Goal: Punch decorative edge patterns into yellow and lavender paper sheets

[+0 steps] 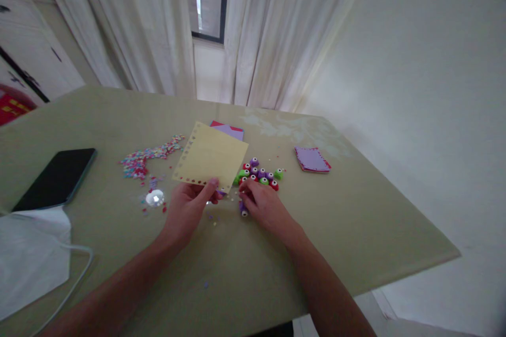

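Center of frame, thin square pale-yellow paper sheet point(211, 155) with small holes punched along its left and lower edges. Left hand point(187, 205) grips it at the lower edge, thumb on top, other fingers curled beneath; sheet is raised and tilted over the olive-green table point(356, 231). Right hand point(266, 202), just right of center, fingers bunched narrow and pointing down-left; can't tell if anything is pinched. Right beside its fingertips, one purple plastic piece with round white eyes point(244, 209), partly hidden. Just above that hand, a tight cluster of red, green and purple plastic pieces point(264, 181), same eye motif.

Left of center, pile of multicolored paper confetti point(134, 164), loose bits trailing down toward a shiny clear round object point(155, 198). Behind the sheet, partly covered, purple and red paper squares point(236, 132). Right of center, well apart from the hands, stack of purple and red paper squares with notched edges point(312, 159).

Left side: black flat phone point(57, 176); lower left, white fabric item point(35, 258) with a pale cord point(89, 260). Top, off-white curtains point(138, 26) either side of a dark-framed window point(209, 0).
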Action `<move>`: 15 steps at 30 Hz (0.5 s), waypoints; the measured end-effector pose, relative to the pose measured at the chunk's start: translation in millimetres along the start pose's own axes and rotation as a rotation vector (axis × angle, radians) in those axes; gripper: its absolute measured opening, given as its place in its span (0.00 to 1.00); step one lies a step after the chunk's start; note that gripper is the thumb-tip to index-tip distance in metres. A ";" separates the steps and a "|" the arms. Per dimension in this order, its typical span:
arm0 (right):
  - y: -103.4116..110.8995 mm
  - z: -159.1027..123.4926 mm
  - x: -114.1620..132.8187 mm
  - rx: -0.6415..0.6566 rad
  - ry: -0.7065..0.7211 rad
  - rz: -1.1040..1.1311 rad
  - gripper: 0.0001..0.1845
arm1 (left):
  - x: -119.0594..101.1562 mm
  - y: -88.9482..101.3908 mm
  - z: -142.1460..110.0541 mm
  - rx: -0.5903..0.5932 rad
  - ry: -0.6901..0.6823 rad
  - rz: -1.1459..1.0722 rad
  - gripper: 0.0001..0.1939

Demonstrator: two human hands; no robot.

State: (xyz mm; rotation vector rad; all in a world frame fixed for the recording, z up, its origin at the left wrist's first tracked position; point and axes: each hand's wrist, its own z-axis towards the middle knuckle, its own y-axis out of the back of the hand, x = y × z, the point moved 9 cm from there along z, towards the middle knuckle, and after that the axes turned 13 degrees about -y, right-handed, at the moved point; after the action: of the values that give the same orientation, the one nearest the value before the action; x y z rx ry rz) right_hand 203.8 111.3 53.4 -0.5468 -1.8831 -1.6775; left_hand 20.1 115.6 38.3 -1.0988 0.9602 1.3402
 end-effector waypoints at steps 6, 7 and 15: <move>12.3 1.0 -3.9 -0.021 0.017 0.000 0.08 | 2.2 4.6 0.6 -0.006 -0.007 0.038 0.20; 12.2 -0.2 -4.1 0.016 0.032 0.015 0.12 | 4.0 5.5 0.6 -0.008 -0.005 0.036 0.20; -8.4 -6.4 7.3 0.125 0.174 -0.185 0.13 | 17.1 20.0 6.5 -0.067 -0.005 0.034 0.19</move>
State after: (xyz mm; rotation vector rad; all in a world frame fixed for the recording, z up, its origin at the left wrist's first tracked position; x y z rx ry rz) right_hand 193.8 103.4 52.1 -0.1751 -1.9418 -1.6478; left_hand 0.1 124.7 22.3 -1.1330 0.9398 1.4111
